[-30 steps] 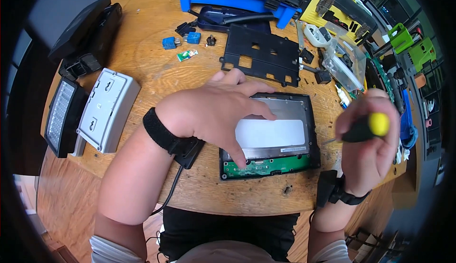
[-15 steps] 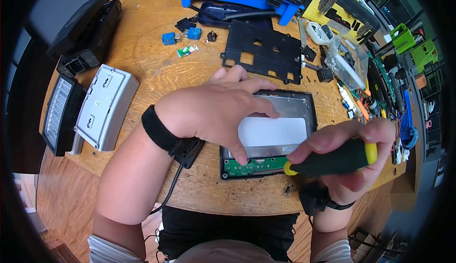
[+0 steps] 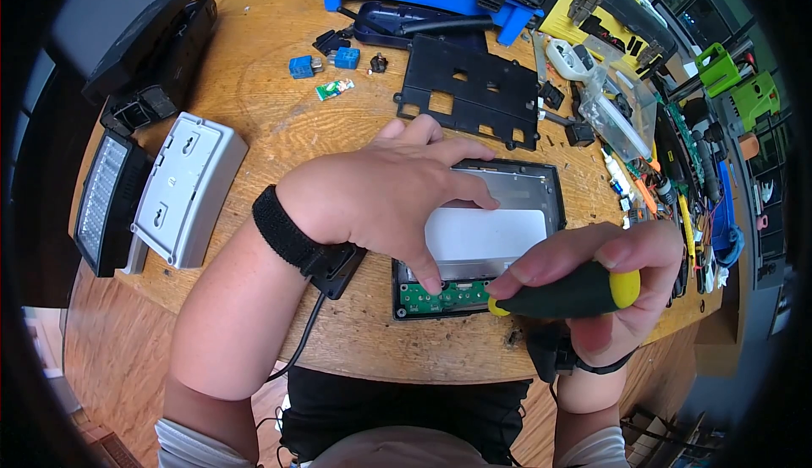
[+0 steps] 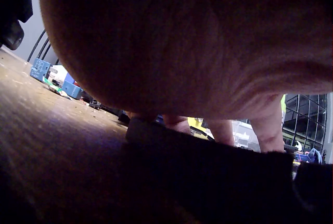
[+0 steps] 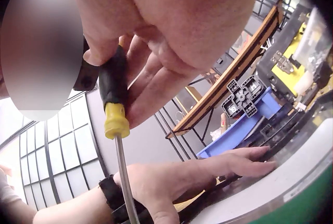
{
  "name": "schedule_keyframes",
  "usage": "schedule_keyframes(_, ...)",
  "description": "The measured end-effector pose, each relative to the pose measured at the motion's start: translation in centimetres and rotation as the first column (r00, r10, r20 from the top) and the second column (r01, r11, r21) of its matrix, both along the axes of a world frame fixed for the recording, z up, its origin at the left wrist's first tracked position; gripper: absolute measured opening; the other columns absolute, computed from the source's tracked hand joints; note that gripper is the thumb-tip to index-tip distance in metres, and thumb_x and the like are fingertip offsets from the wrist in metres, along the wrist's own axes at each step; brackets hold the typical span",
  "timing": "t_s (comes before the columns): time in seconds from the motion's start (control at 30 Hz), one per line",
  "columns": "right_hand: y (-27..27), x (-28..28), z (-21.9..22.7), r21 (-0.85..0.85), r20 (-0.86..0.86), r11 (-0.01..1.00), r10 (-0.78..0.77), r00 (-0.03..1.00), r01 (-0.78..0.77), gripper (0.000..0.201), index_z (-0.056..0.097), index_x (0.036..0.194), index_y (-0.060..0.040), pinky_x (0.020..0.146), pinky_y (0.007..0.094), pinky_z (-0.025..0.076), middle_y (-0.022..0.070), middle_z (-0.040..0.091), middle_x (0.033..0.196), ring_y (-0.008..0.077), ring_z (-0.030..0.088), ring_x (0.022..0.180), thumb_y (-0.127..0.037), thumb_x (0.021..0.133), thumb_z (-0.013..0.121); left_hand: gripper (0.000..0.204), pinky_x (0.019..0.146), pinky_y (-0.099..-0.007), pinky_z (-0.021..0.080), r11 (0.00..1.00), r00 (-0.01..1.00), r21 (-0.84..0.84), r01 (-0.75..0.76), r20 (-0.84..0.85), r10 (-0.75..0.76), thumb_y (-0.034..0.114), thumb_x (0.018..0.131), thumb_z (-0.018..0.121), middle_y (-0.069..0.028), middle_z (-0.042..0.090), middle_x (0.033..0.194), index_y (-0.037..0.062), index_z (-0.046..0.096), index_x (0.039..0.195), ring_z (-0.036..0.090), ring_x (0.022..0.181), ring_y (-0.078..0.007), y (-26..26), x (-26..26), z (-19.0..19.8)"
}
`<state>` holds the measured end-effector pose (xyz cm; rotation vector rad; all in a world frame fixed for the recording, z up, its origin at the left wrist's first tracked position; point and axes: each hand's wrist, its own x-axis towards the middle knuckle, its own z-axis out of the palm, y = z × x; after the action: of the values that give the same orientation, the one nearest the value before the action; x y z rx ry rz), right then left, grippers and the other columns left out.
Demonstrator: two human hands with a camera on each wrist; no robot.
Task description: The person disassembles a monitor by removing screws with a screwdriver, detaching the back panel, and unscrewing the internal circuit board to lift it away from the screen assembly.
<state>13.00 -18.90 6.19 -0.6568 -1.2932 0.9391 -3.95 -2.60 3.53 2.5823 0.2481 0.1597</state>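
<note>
Right hand (image 3: 655, 286): fingers curled round the dark handle of a screwdriver (image 3: 562, 293), yellow at collar and butt, handle lying roughly level in the head view with the collar toward the left. Shaft (image 5: 124, 177): bare metal, running from the collar out of the bottom edge of the right wrist view; tip not made out, so contact with the work cannot be told. Left hand (image 3: 385, 197): gripping nothing, fingers spread over the left part of a black-framed panel unit (image 3: 512, 185), thumb over the green circuit board (image 3: 448, 297) along its near edge, index fingertip by the white sheet (image 3: 486, 235). Panel unit: flat on the wooden table (image 3: 271, 121), in front of the person, between the hands; its near right corner hidden beneath the right hand and handle in the head view. Black cover plate (image 3: 423, 75), with cut-outs: just beyond the unit. Blue blocks (image 3: 302, 67): farther off, left of the plate. Pale box (image 3: 190, 189): left side of the table, well apart from the unit.
</note>
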Motion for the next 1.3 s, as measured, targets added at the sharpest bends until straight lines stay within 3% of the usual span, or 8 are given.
schedule_keyframes(0.2,-0.2,-0.4,0.2,-0.02,-0.012,1.0,-0.011,1.0,0.011,0.054,0.058,0.113,0.0002,0.086,0.0462,0.059,0.0314,0.072,0.102,0.0392,0.073,0.099,-0.032,0.078,0.085,0.078,0.11,-0.0428,0.032,1.0,1.0,-0.026,0.005,-0.005,-0.005,0.035,0.057,0.09,-0.0081,0.045,0.156,0.0208,0.069,0.131,0.044,0.122,-0.0354,0.0,0.0,0.1)
schedule_keyframes(0.27,-0.2,-1.3,0.2,-0.016,0.073,0.98,-0.199,0.977,0.2,0.057,0.044,0.11,-0.0084,0.065,0.0424,0.064,0.0223,0.07,0.088,0.0355,0.074,0.074,-0.04,0.081,0.082,0.079,0.111,-0.043,0.032,1.0,1.0,-0.031,0.005,-0.009,-0.005,0.035,0.056,0.09,-0.0081,0.045,0.156,0.0209,0.069,0.131,0.044,0.123,-0.0355,0.0,0.0,0.2)
schedule_keyframes(0.4,-0.4,-1.7,0.6,-0.043,0.032,0.979,-0.199,0.979,0.2,0.054,0.046,0.107,-0.0078,0.064,0.0435,0.064,0.0216,0.07,0.085,0.0363,0.074,0.073,-0.038,0.081,0.082,0.083,0.112,-0.044,0.031,1.0,1.0,-0.024,0.002,-0.029,-0.003,0.034,0.053,0.092,-0.0083,0.043,0.157,0.0214,0.068,0.132,0.043,0.125,-0.036,-0.1,0.0,0.4)
schedule_keyframes(0.6,0.0,-0.9,1.4,0.111,0.221,0.994,-0.014,0.975,-0.011,0.045,0.048,0.103,-0.0076,0.064,0.0451,0.065,0.0229,0.071,0.089,0.0359,0.074,0.075,-0.028,0.083,0.082,0.087,0.113,-0.0443,0.031,1.0,0.999,-0.021,0.002,-0.04,-0.003,0.035,0.052,0.094,-0.0085,0.043,0.157,0.0214,0.067,0.133,0.042,0.127,-0.0361,0.0,0.1,0.4)
schedule_keyframes(0.8,0.7,0.6,2.1,0.216,0.422,0.945,0.136,0.896,-0.245,0.038,0.049,0.1,-0.0073,0.064,0.0468,0.066,0.0241,0.073,0.092,0.0356,0.075,0.076,-0.018,0.085,0.082,0.086,0.113,-0.0441,0.031,1.0,0.999,-0.014,0.001,-0.042,-0.002,0.036,0.053,0.095,-0.0082,0.042,0.158,0.0216,0.067,0.133,0.041,0.127,-0.0358,0.0,0.1,0.3)
schedule_keyframes(0.93,0.7,1.2,2.3,0.155,0.44,0.948,0.186,0.878,-0.279,0.04,0.05,0.098,-0.0095,0.065,0.0433,0.066,0.0209,0.071,0.094,0.0342,0.074,0.077,-0.025,0.083,0.084,0.087,0.113,-0.0443,0.031,0.999,0.999,-0.041,0.015,-0.045,-0.017,0.037,0.052,0.095,-0.0082,0.042,0.158,0.0217,0.067,0.133,0.041,0.127,-0.0358,0.1,0.1,0.3)
schedule_keyframes(1.03,-0.1,0.3,2.1,0.172,0.539,0.984,-0.138,0.831,0.052,0.048,0.051,0.096,-0.0144,0.059,0.0372,0.065,0.0149,0.059,0.087,0.0305,0.069,0.072,-0.041,0.078,0.086,0.087,0.112,-0.0445,0.031,0.999,0.999,-0.035,0.015,-0.05,-0.016,0.038,0.052,0.094,-0.0082,0.042,0.158,0.0216,0.067,0.133,0.041,0.126,-0.0358,0.1,0.1,0.4)
schedule_keyframes(1.3,0.4,-1.3,0.8,0.264,0.21,0.945,-0.254,0.944,0.195,0.038,0.056,0.086,-0.0193,0.072,0.0378,0.059,0.0101,0.06,0.087,0.0252,0.063,0.084,-0.038,0.078,0.087,0.087,0.113,-0.0453,0.031,0.999,0.999,-0.046,0.016,-0.047,-0.018,0.038,0.053,0.093,-0.0084,0.042,0.158,0.022,0.066,0.134,0.042,0.125,-0.0369,0.1,0.1,0.4)
